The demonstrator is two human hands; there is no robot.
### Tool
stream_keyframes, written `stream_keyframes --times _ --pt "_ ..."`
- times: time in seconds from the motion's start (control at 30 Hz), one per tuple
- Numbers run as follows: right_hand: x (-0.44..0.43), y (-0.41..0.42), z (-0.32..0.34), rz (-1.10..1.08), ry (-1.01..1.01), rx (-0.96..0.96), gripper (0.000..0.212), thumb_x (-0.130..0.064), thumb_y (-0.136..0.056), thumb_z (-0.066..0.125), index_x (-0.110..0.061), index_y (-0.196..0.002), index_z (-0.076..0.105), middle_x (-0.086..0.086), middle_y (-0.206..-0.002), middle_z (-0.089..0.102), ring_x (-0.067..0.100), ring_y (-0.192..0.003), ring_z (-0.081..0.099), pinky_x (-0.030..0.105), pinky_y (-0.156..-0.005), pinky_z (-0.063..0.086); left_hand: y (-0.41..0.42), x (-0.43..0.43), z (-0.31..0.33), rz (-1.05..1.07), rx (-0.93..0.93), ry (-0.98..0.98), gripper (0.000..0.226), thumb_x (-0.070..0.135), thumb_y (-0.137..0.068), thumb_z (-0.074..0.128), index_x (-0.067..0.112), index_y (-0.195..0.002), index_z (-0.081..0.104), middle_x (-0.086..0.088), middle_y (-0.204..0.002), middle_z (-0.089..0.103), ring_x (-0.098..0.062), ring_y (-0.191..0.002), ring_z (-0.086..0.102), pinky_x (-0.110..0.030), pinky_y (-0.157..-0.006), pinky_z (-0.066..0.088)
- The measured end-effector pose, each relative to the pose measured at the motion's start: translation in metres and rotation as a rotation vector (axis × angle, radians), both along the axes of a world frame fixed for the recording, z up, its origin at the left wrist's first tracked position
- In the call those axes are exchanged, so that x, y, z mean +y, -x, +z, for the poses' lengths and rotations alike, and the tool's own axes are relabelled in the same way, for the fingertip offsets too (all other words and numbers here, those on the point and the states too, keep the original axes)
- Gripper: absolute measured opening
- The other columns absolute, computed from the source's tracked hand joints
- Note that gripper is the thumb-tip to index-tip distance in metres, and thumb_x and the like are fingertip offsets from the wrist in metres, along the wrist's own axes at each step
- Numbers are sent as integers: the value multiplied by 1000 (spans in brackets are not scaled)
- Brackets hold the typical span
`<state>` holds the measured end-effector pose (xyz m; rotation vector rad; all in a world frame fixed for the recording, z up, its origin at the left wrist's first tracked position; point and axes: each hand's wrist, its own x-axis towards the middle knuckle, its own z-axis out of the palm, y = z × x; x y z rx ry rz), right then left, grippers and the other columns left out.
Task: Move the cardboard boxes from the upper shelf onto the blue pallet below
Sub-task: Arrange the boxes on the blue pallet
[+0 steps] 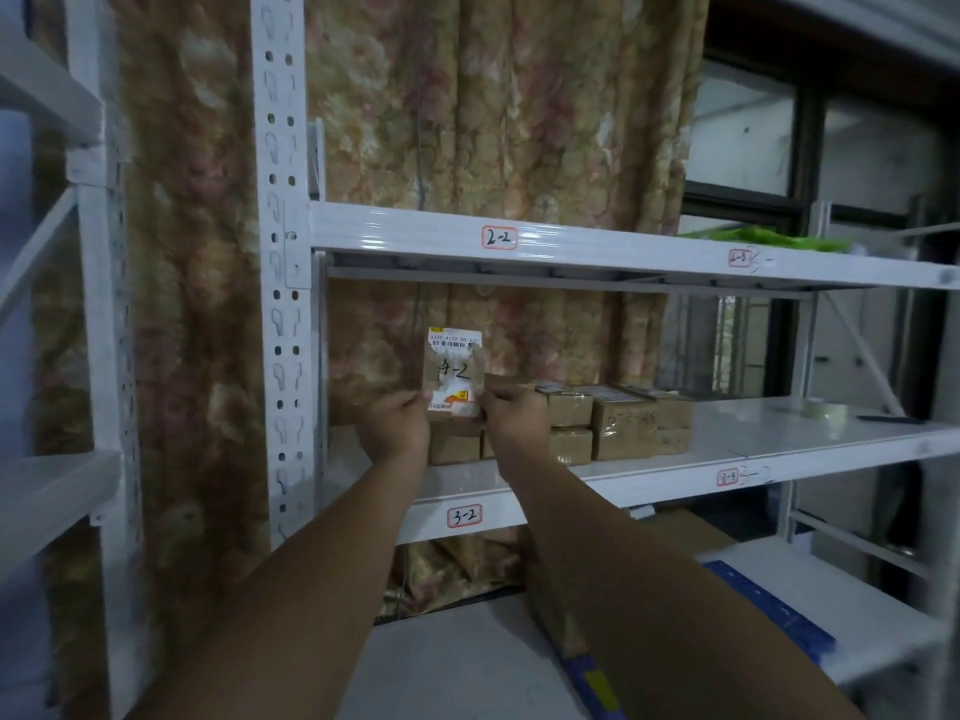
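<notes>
From my seat I see both hands raised at the white shelf (675, 478) tagged "3-2". The left hand (397, 423) pinches the lower left edge of a small cardboard box (456, 374), fingers curled round it, and the right hand (514, 420) grips the lower right edge the same way. The box stands upright with its face marked "4-2" toward me, above the left end of a row of other boxes (623, 423) stacked on that shelf. A roll of tape (826, 409) lies farther right on the shelf. The blue pallet (774, 610) sits low at the right, near me. A patterned curtain (493, 122) hangs behind the rack.
</notes>
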<state>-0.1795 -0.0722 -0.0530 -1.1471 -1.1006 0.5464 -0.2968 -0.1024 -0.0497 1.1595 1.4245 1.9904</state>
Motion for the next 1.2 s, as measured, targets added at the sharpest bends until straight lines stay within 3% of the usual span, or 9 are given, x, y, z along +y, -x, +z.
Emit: stream_keyframes --times 0.2,0.33,0.53,0.63,0.7,0.8,0.93,1.0,1.2 --pt "-35 -82 11 -188 -72 11 16 -31 -86 75 -22 -99 81 -2 -87 78 17 -83 71 36 -82 59 -77 -4 11 -192 -11 -23 18 30 -81 76 19 -96 79 -1 -91 77 -20 -83 70 -34 -84 57" --pt "-75 -144 10 -356 -69 -9 18 -27 -89 74 -17 -103 80 1 -90 78 10 -75 67 15 -59 47 -145 -12 5 -364 -41 -21 18 23 -83 75 10 -95 78 -5 -90 76 -23 -84 70 -33 -83 55" --pt "-134 -242 -9 -575 -24 -41 16 -28 -89 72 -20 -100 81 -4 -90 78 11 -85 70 21 -75 51 -256 -41 -17 -523 72 -8 22 29 -86 73 9 -92 78 -4 -83 74 -22 -79 67 -34 -79 55" --pt "-159 -291 -22 -653 23 -44 15 -27 -89 72 -20 -99 81 -3 -91 78 0 -68 61 10 -56 39 -309 -55 -32 -598 101 9 21 28 -86 72 8 -92 78 0 -81 72 -19 -76 65 -34 -79 56" --pt "-172 -325 -32 -717 52 -39 16 -28 -88 72 -20 -98 81 0 -92 78 4 -68 59 7 -49 34 -345 -61 -42 -629 123 40 22 28 -85 73 8 -89 78 -5 -82 75 -22 -76 67 -37 -79 58" --pt "-186 -374 -47 -762 103 -13 16 -24 -88 72 -18 -99 81 1 -85 75 7 -67 62 10 -48 38 -398 -69 -57 -673 161 98 26 29 -83 75 4 -90 78 -11 -86 75 -26 -79 67 -33 -78 55" --pt "-192 -441 -73 -769 174 13 12 -17 -88 73 -14 -97 81 6 -85 74 4 -60 58 5 -35 33 -471 -66 -86 -766 171 199 27 29 -83 75 4 -91 77 -8 -78 70 -27 -78 68 -38 -79 58" --pt "-190 -477 -86 -792 235 -3 12 -20 -86 73 -17 -93 82 5 -84 75 6 -63 59 7 -39 35 -505 -61 -102 -789 159 253 26 29 -82 76 6 -95 78 -9 -84 73 -26 -79 69 -39 -79 59" --pt "-160 -561 -144 -800 445 77 14 -24 -77 78 -13 -85 81 7 -78 73 22 -72 70 35 -70 62 -580 -39 -159 -750 254 421 29 31 -78 78 6 -92 75 -11 -93 74 -30 -87 69 -40 -81 58"
